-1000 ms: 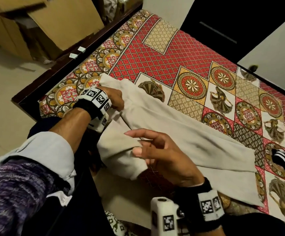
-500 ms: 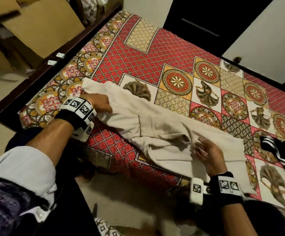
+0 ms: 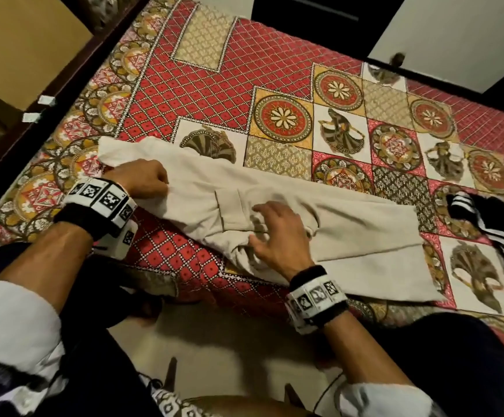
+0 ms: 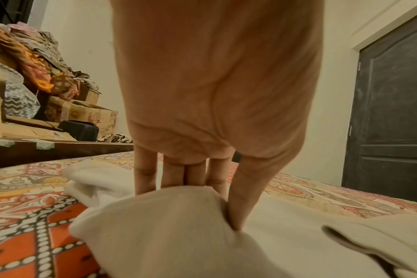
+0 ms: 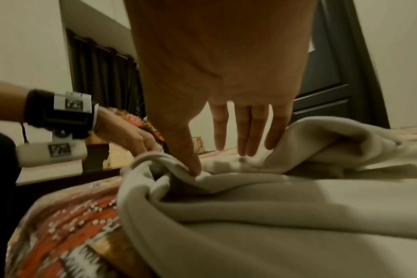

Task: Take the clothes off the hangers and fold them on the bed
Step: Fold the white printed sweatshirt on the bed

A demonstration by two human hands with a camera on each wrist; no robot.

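Soft, limp beige fleece garment [image 3: 274, 218] on patterned red bedspread [image 3: 184, 85]: left hand [image 3: 142, 182] pinches its hem, right hand [image 3: 277, 236] presses flat, fingers spread; take it by the edges.

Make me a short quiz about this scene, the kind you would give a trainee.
1. True or false: the beige garment hangs on a hanger.
2. Which hand grips the garment's edge? A) the left hand B) the right hand C) neither
3. Fill in: a black garment with white ______ lies on the bed to the right.

Key:
1. False. It lies stretched across the bed, and no hanger shows.
2. A. The left wrist view shows thumb and fingers pinching a fold; the right hand lies on the cloth with fingers spread.
3. stripes
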